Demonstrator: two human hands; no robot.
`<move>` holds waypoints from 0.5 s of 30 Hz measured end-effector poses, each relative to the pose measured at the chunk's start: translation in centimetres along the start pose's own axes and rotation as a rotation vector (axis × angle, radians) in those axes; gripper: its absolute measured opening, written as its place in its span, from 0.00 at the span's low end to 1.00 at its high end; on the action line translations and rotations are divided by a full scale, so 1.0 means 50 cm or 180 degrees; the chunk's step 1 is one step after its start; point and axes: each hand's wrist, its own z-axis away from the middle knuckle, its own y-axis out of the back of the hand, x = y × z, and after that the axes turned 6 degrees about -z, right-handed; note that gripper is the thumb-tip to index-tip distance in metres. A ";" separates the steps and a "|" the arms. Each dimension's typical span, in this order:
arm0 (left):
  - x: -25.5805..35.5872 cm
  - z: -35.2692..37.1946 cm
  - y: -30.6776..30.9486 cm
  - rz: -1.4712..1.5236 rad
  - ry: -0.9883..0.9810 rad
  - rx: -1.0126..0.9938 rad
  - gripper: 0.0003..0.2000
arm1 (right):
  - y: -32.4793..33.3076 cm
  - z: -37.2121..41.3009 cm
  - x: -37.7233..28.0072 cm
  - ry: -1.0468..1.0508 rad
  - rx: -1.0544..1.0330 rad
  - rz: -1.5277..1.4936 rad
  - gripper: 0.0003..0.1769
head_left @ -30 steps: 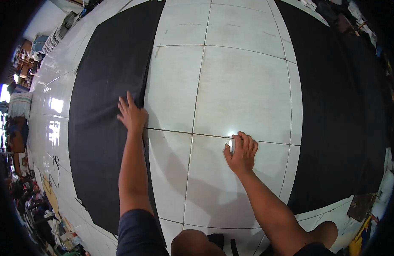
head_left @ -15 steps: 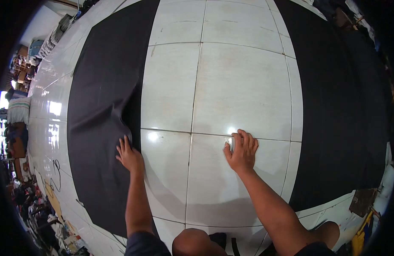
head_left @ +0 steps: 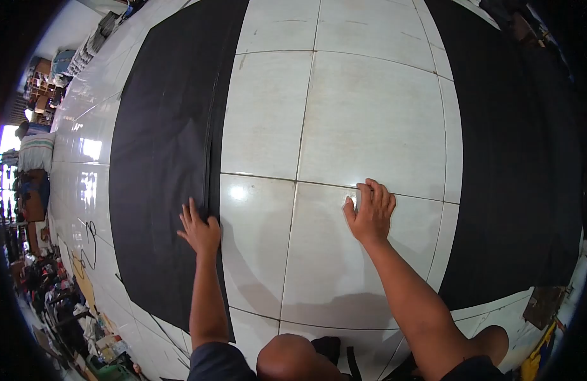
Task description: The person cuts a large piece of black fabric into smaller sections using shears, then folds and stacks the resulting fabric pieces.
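A long black sheet of fabric (head_left: 160,146) lies on the white tiled floor at the left, with a fold running along its right edge. My left hand (head_left: 201,232) rests on it near that edge, fingers spread and holding nothing. Across the bare tiles, my right hand (head_left: 371,209) presses on the floor, its fingers somewhat bent and the thumb apart, with nothing in it. Another wide black sheet (head_left: 509,165) is spread at the right, away from both hands.
White floor tiles (head_left: 370,120) lie between the sheets. My knee (head_left: 284,359) shows at the bottom centre. Piled clutter (head_left: 65,298) lines the far left. A brown piece (head_left: 542,306) and a yellow item (head_left: 538,352) are at the lower right.
The raised wrinkle in the left sheet has flattened, leaving a straighter fold along its right edge. My left fingers have spread wider. The whole view has shifted slightly.
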 end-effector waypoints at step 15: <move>-0.018 0.050 -0.037 0.0123 -0.0155 0.0529 0.21 | 0.000 0.000 -0.003 0.0039 0.0125 -0.0124 0.21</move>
